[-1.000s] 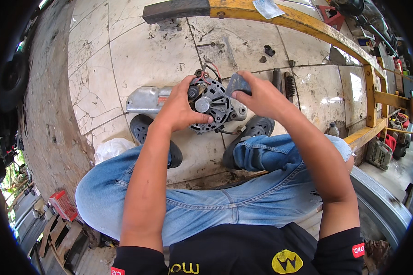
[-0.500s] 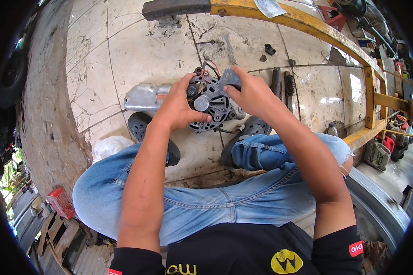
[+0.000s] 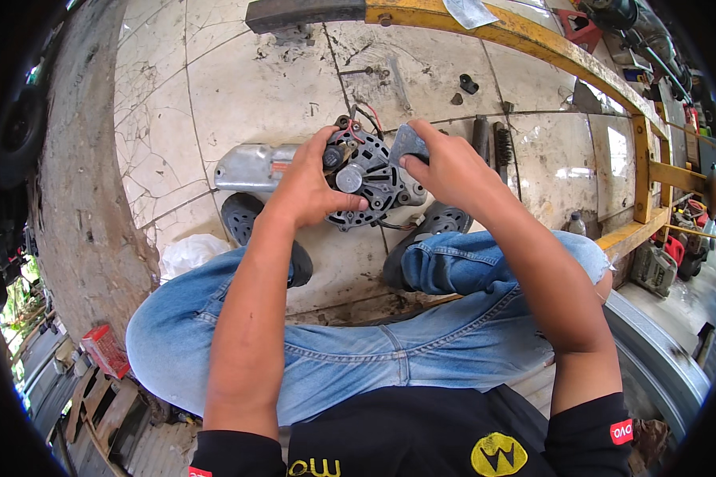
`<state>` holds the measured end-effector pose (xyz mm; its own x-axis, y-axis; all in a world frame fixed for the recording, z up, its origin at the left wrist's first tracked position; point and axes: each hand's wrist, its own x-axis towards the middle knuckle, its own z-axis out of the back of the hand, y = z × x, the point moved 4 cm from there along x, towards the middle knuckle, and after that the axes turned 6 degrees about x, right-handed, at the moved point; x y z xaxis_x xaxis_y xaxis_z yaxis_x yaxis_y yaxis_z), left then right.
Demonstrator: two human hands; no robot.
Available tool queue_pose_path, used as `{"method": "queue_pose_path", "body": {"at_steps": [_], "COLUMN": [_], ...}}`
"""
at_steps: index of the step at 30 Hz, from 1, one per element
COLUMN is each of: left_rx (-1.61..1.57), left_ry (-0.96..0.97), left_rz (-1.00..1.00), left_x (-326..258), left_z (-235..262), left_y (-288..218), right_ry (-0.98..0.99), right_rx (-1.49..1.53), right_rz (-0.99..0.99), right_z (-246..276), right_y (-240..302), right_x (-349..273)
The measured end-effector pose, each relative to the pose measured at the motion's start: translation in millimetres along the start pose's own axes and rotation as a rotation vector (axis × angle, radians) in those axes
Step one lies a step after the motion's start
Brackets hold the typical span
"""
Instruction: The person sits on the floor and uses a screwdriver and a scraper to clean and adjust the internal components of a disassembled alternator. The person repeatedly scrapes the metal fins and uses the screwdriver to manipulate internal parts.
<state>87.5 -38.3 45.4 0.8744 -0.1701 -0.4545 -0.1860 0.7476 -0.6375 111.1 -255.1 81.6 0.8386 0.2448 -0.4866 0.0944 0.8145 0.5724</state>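
Note:
An alternator (image 3: 348,178), round and slotted with red and black wires at its far side, sits on the floor between my feet. Wrapped about its left side is my left hand (image 3: 306,189), the thumb lying across the near edge of its face. My right hand (image 3: 452,165) pinches a flat grey metal plate (image 3: 406,145) between thumb and fingers, at the alternator's upper right edge. Whether the plate touches the housing I cannot tell. A long silver metal part (image 3: 250,168) shows to the left, partly behind my left hand.
Right of my right hand lie a dark bar (image 3: 480,137) and a wire brush (image 3: 502,145). Farther off are a small black part (image 3: 468,84) and a thin bolt (image 3: 358,73). A yellow steel frame (image 3: 533,49) curves along the far and right sides. A white bag (image 3: 189,256) rests by my left knee.
My right hand has shifted slightly right with the metal plate, away from the alternator's middle. The left hand and the alternator stay where they were.

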Motion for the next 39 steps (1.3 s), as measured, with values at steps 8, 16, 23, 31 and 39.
{"method": "queue_pose_path", "body": {"at_steps": [8,16,23,31,39], "left_rx": [-0.010,-0.002,-0.023,-0.043,-0.059], "left_ry": [0.007,0.016,0.021,0.036,0.058], "left_rz": [-0.038,-0.020,-0.017,-0.035,-0.080], "left_x": [2,0,0,1,5], "left_z": [-2,-1,1,0,-3], "left_y": [4,-1,0,2,8], "right_ry": [-0.049,-0.097,-0.058,-0.129,-0.045], "right_rx": [0.021,-0.010,-0.088,0.249,0.163], "right_rz": [0.022,0.067,0.051,0.161,0.213], "right_z": [-4,-3,0,4,2], "right_y": [6,13,16,-14,-23], "right_x": [3,0,-8,17,32]}}
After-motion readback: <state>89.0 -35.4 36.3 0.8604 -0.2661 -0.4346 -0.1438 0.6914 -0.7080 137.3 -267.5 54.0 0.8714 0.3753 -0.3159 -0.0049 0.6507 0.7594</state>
